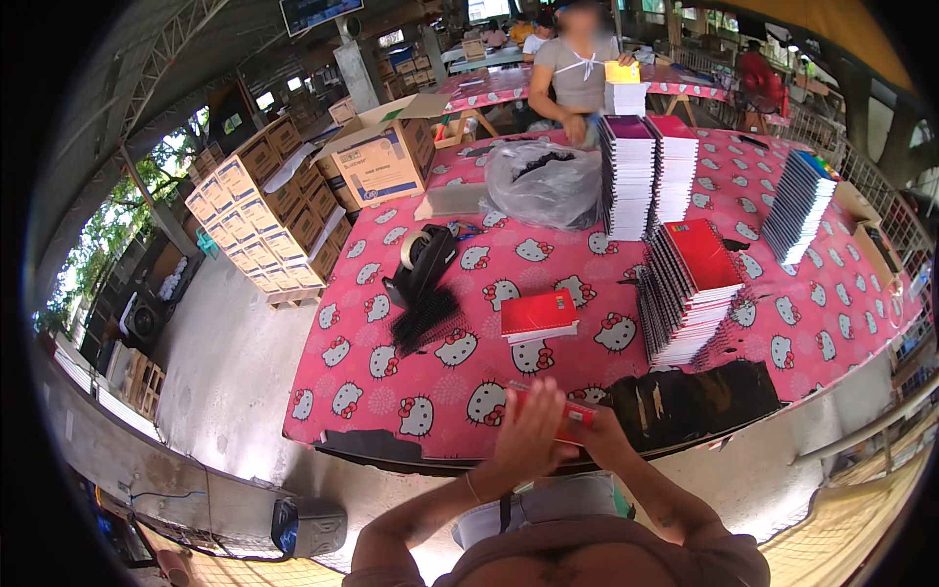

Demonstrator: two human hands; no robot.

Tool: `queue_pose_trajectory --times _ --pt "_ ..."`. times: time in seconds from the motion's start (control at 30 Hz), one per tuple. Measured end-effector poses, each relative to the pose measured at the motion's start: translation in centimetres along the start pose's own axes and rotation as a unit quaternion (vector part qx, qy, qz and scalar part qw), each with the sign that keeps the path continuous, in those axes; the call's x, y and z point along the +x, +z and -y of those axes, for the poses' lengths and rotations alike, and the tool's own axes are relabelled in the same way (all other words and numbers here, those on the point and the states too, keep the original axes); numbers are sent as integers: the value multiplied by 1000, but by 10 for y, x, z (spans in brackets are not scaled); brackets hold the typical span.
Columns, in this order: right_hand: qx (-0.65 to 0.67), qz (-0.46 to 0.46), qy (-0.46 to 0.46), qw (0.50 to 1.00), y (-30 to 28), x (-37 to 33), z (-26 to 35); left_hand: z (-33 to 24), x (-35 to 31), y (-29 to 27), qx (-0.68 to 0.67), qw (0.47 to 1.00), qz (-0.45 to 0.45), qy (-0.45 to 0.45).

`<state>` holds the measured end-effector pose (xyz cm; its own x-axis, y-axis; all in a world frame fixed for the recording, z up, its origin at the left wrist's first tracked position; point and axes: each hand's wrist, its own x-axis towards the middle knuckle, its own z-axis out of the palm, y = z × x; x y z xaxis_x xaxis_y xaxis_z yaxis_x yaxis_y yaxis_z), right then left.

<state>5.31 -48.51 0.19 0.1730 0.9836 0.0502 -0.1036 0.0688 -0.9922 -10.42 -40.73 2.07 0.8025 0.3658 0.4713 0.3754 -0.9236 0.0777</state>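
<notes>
Just over the table's near edge, a red notebook (577, 415) is held between my hands. My left hand (528, 430) presses over its left part with fingers straight and together, hiding much of the cover. My right hand (604, 437) grips its right end. Beyond them lies a short pile of red notebooks (540, 315) with white page edges. A tall, leaning stack of red spiral notebooks (696, 264) stands to the right. Farther back are two upright stacks, one with a purple cover (627, 176) and one with a magenta cover (674, 171).
A black tape dispenser (421, 264) and black mesh (426, 321) lie at left. Beyond are a clear plastic bag (544, 186), an open carton (386, 161) and another person (577, 78). Dark-edged notebooks (797, 210) stand far right; torn black covering (694, 403) lies near my right hand.
</notes>
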Motion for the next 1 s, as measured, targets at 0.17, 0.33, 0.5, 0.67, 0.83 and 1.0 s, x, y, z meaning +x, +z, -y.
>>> queue_pose_trajectory --times 0.17,0.33,0.5,0.67,0.83,1.0 --pt "-16 -28 24 999 0 -1 0 0 15 -7 -45 999 8 -21" --pt "-45 -14 -14 999 2 0 11 8 36 -25 -32 998 52 4" --pt "-101 -33 -55 993 -12 12 -1 -2 5 7 -49 998 32 8" --pt "-87 -27 14 996 -20 21 -1 4 22 6 -26 999 44 8" --pt "-78 -15 -36 996 -15 16 -9 -2 12 9 -37 999 19 -7" --pt "-117 -37 -89 989 -24 19 -25 -9 -6 18 -94 996 11 2"
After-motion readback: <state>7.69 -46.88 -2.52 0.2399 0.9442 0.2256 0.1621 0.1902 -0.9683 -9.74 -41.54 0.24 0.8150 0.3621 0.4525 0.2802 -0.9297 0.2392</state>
